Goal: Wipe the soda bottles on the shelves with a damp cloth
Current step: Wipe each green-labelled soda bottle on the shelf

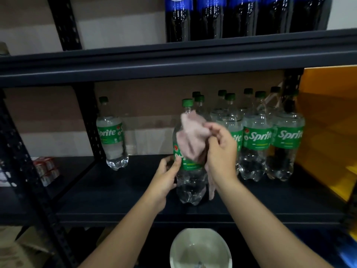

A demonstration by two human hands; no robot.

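One clear plastic Sprite bottle (190,171) stood near the front of the dark middle shelf (119,192), apart from the other stock. It had a green cap, a green label band round its middle and a clear liquid fill. Its long axis was close to vertical, cap uppermost, with a slight lean toward the left. The left hand (166,176) gripped the lower body at the label's left edge, with fingers and thumb curled against the plastic. The right hand (220,149) held a pale pink cloth (193,138), bunched in the curled fingers and pressed against the bottle's shoulder and upper label; a strip of cloth hung down on the bottle's right side. A group of matching Sprite bottles (258,136) stood upright behind and to the right, and a single Sprite bottle (114,134) stood upright at the left rear. Dark cola bottles (231,18) with blue labels stood on the upper shelf (135,60). A white bowl (201,250) sat below the shelf edge.
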